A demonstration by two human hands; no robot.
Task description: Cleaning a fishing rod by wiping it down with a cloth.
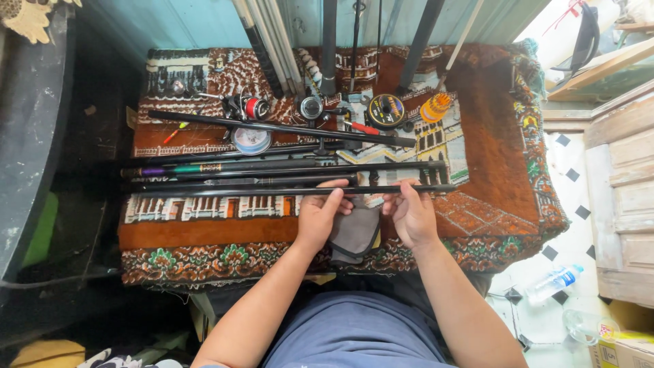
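Observation:
Several black fishing rod sections lie side by side across a patterned brown rug (490,136). The nearest rod section (238,192) runs left to right in front of me. My left hand (319,219) pinches it from below with fingers and thumb. Just to the right, my right hand (411,215) grips the same section. A grey cloth pouch (354,235) lies on the rug between my two hands, partly under the left one.
Fishing reels (251,108), a line spool (386,110), an orange spool (436,107) and a clear round spool (251,140) sit at the rug's far side. Upright rods (329,41) lean on the blue wall. A plastic bottle (553,281) lies on the tiled floor at right.

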